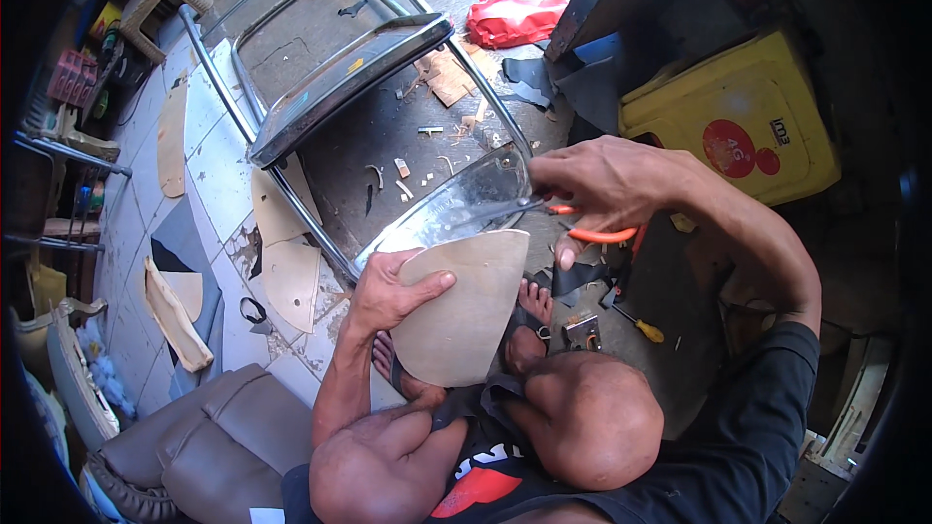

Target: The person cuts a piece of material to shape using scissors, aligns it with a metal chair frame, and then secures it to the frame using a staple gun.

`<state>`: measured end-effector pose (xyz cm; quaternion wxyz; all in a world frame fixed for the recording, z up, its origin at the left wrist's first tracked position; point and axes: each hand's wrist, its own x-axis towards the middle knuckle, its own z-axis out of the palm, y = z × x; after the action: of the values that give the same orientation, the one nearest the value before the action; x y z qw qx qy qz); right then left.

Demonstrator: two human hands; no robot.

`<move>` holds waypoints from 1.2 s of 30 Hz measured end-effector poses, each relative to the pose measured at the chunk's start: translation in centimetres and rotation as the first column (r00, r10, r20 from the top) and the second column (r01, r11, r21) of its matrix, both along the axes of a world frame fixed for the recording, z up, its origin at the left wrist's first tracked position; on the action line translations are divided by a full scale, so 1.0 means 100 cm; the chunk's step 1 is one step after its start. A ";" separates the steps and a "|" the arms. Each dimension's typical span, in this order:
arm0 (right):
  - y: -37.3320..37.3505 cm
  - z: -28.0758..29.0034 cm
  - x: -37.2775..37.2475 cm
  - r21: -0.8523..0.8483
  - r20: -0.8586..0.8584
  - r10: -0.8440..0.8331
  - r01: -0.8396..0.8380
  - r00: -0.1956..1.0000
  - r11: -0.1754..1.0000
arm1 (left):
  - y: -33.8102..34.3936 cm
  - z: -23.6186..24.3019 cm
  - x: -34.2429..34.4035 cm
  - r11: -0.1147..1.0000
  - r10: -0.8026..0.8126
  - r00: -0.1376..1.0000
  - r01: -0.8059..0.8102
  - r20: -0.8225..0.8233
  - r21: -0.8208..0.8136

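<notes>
My left hand (393, 296) grips a curved tan board (461, 311) by its left edge, its thumb lying across the face, above my knees. My right hand (592, 194), to the board's upper right, has curled fingers round an orange-handled tool (602, 233) with a dark metal end; its exact type is partly hidden. Behind the board lies a shiny metal plate (417, 228) inside the frame of an overturned metal chair (349, 60). A yellow-handled screwdriver (648, 330) and a small metal part (581, 330) lie beside my right foot.
A yellow container (777, 116) stands at right, a red plastic bundle (515, 15) behind. Tan offcuts (291, 286), dark scraps (529, 78) and small debris litter the floor. A brown padded cushion (218, 442) is at lower left; shelving and chair parts crowd the far left.
</notes>
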<state>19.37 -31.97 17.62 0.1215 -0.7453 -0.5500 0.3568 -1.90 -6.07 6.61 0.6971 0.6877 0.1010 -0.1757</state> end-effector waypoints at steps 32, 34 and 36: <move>-0.303 -0.327 -0.088 -0.521 0.641 -0.243 0.645 0.728 0.559 | 0.062 -0.091 -0.102 0.529 0.704 0.698 -0.639 -0.132 -0.558; -0.329 -0.373 -0.115 -0.545 0.654 -0.268 0.687 0.707 0.480 | 0.030 -0.117 -0.101 0.316 0.712 0.564 -0.789 -0.418 -0.526; -0.345 -0.389 -0.132 -0.559 0.611 -0.348 0.699 0.711 0.446 | 0.011 -0.135 -0.107 0.272 0.624 0.613 -0.751 -0.484 -0.601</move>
<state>6.20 -66.49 -21.25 -0.2143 -0.9146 -0.0924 0.3303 -12.62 -4.99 -6.92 0.9107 0.1960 0.3571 0.0679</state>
